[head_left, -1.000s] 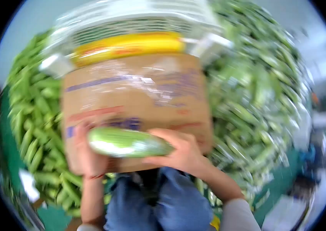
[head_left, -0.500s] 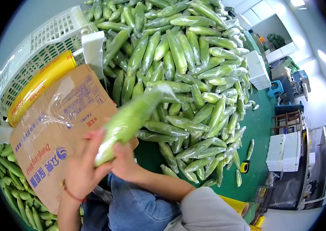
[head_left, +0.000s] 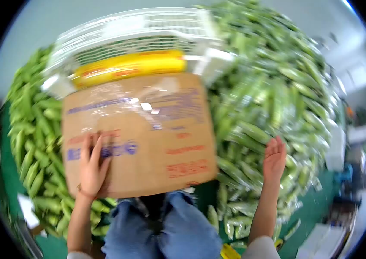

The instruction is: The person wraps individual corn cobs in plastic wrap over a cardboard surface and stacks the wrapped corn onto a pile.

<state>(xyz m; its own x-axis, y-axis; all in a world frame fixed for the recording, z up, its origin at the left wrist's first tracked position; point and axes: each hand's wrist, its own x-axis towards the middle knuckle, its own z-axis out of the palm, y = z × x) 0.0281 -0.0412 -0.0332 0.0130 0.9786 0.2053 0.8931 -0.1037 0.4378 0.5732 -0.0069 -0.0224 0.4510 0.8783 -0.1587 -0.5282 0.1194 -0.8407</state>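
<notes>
1. Head view: the left hand (head_left: 91, 169) lies over the cardboard carton (head_left: 157, 144), towards its near left corner, fingers parted and unclasped; blur hides whether the palm presses on it.
2. The right hand (head_left: 274, 160) is off beyond the carton's right edge, palm showing, fingers extended and grip loose, over the pile of wrapped corn (head_left: 278, 101). I cannot tell whether it touches an ear.
3. That wrapped pile fills the space beside the carton's right edge, its clear film shining.
4. Corn that looks unwrapped (head_left: 40, 118) is heaped along the carton's left edge.
5. Along the carton's far edge lies a yellow roll (head_left: 131, 66), with a white crate (head_left: 118, 26) just behind it.
6. Denim-clad knees (head_left: 187, 228) sit at the carton's near edge, above the green floor (head_left: 50, 246).
</notes>
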